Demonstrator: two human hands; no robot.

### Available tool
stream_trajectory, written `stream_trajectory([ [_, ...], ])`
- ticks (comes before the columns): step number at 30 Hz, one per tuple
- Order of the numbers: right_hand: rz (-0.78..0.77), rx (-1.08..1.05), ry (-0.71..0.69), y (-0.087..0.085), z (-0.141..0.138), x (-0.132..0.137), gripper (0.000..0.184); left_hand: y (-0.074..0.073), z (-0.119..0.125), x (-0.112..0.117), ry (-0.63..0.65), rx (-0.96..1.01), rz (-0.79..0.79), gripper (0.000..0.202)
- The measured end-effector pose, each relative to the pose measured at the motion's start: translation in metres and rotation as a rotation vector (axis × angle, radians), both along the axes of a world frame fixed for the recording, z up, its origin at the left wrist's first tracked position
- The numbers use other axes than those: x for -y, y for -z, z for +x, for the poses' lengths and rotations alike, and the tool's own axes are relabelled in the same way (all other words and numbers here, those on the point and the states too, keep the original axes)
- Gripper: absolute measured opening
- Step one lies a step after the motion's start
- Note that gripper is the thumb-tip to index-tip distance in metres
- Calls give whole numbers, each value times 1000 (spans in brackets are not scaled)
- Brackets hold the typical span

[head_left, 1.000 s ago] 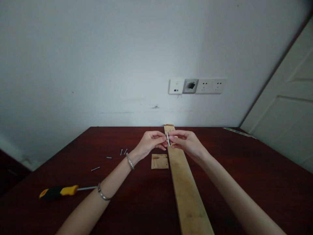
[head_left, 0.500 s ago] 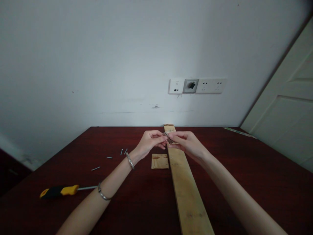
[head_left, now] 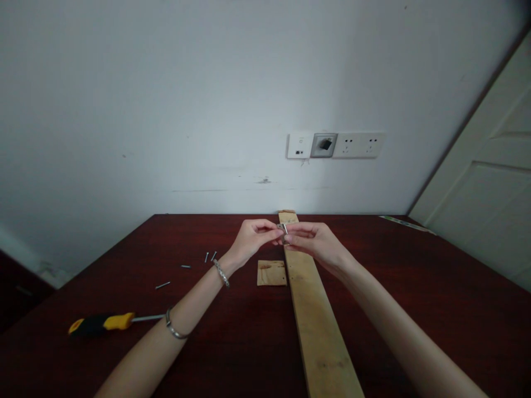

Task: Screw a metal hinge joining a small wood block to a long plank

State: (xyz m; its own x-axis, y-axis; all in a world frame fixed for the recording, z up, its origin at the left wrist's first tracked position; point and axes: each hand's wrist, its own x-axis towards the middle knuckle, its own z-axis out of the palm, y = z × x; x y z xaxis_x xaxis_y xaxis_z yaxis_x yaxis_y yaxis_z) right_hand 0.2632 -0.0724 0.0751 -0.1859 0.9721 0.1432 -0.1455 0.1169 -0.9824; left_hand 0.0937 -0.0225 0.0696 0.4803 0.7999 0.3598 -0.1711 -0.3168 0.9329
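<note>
My left hand [head_left: 253, 239] and my right hand [head_left: 312, 241] meet fingertip to fingertip above the far end of a long pale wooden plank [head_left: 315, 315]. Both pinch a small silvery metal piece [head_left: 282, 228] between thumb and fingers; it looks like a little hinge or bracket, too small to name surely. The plank runs from the table's far edge toward me, right of centre. A small square wooden block [head_left: 271, 273] lies flat just left of the plank, below my left hand.
A dark red table [head_left: 415, 298] stands against a white wall with a row of sockets [head_left: 336, 145]. A yellow-and-black screwdriver [head_left: 103, 323] lies at the left, under my forearm. Several loose screws [head_left: 185, 266] are scattered left of my hands. A door [head_left: 489, 199] stands at the right.
The metal piece, held upright a second ago, has been turned between my fingertips and now shows as a small folded shape. My hands have risen slightly and stayed over the plank's end.
</note>
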Motion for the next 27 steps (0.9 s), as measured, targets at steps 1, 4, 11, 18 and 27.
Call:
stream_trajectory([
  [1, 0, 7, 13, 0, 0, 0, 26, -1, 0, 0, -6, -7, 15, 17],
  [4, -11, 26, 45, -1, 1, 0, 29, -2, -1, 1, -19, -32, 44, 17],
  [11, 57, 38, 106, -5, -2, 0, 34, -4, -4, 2, -4, -105, 39, 19],
  [18, 197, 184, 194, 1, -7, -2, 34, -4, -5, -2, -30, -153, 120, 18],
  [27, 361, 368, 284, 8, -8, -2, 24, -1, -3, -3, -60, -171, 199, 15],
])
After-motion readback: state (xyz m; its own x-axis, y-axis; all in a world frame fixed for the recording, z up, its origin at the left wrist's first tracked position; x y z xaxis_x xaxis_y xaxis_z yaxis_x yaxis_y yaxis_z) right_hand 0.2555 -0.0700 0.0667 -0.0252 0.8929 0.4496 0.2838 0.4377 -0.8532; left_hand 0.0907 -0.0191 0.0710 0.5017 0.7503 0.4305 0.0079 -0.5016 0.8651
